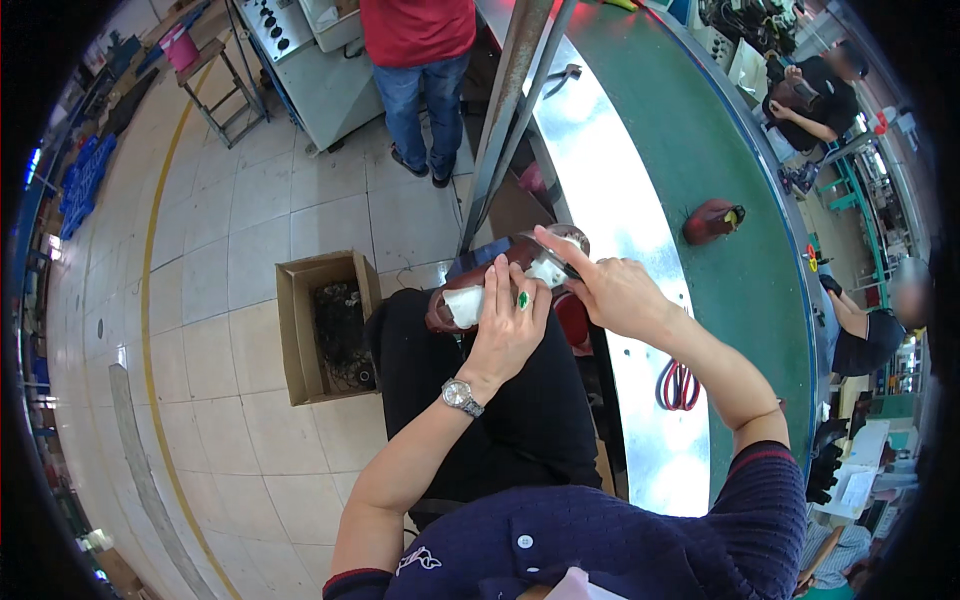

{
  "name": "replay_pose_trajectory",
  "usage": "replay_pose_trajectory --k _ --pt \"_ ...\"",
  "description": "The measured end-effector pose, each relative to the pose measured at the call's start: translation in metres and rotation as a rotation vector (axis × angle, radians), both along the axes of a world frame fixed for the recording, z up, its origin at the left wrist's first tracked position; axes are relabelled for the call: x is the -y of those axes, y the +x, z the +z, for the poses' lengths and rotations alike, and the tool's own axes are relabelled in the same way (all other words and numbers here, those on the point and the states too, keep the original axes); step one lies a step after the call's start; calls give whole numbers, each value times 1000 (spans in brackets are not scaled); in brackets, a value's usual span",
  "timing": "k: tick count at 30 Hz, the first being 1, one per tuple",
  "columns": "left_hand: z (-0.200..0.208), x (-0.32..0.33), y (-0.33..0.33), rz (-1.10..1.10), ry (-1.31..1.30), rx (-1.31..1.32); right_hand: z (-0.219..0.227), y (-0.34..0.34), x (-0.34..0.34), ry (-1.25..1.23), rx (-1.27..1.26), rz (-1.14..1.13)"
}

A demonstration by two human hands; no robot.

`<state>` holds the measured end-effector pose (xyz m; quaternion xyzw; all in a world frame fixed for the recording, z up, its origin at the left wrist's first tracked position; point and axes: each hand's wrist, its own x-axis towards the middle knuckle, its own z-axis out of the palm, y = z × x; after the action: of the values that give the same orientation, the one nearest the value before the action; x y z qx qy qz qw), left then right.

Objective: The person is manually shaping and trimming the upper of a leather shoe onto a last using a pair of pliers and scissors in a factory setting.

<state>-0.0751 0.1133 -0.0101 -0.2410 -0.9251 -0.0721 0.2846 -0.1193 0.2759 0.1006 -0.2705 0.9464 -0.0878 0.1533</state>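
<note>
Tiled floor (230,345) — left hand (510,335), right hand (628,295) on maroon workpiece (437,313) — pale shirt emblem (418,560).

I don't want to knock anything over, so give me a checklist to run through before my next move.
1. Left hand on the dark red piece: ok, lying across its top.
2. Right hand at the piece's other end: ok.
3. What the right hand grips, if anything: cannot tell.
4. Pliers away from both hands: ok.
5. Red loop handles clear of the right forearm: cannot tell, close together in view.
6. Second dark red piece apart from both hands: ok.
</note>
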Motion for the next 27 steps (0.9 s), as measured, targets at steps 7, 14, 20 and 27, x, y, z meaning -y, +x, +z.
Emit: replay_pose_trajectory --k 7,14,20,27 --pt "16 2 -5 -19 195 83 -18 13 8 -43 -42 -72" --pt "27 25 8 148 -74 269 -3 16 18 -360 -155 -11" --pt "17 24 16 164 -186 179 -8 10 31 -65 -38 4" --pt "14 27 18 101 25 65 -33 27 34 -212 -115 -27"
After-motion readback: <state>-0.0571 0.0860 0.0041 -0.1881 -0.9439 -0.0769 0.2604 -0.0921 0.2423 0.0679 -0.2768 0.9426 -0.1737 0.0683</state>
